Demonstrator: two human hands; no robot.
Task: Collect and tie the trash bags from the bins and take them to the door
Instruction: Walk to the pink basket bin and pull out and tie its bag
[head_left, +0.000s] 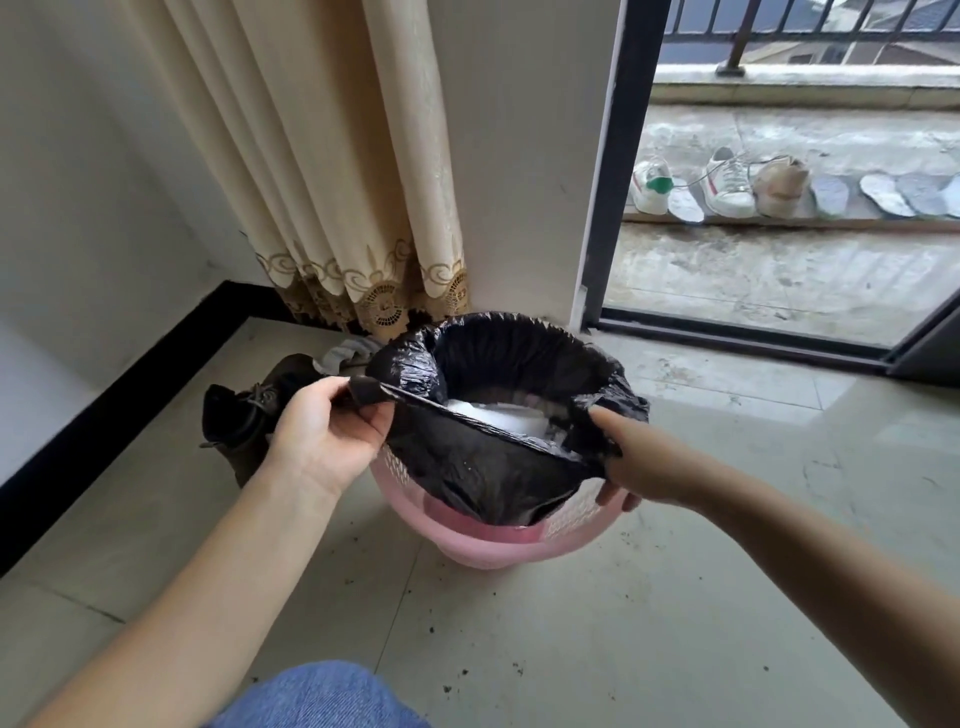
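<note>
A black trash bag (483, 467) lines a pink plastic bin (483, 545) that stands on the tiled floor by the wall. My left hand (324, 436) pinches the bag's near-left rim and pulls it off the bin's edge. My right hand (623, 462) grips the rim on the near right, fingers tucked under the plastic. The rim between my hands is stretched into a straight line. White rubbish (498, 418) shows inside the bag. The far rim still wraps over the bin's edge.
Dark brown shoes (249, 410) and a grey cloth (345, 356) lie left of the bin. A cream curtain (332, 171) hangs behind. A sliding door frame (618, 171) opens to a balcony with several shoes (727, 182). Dirt specks dot the floor.
</note>
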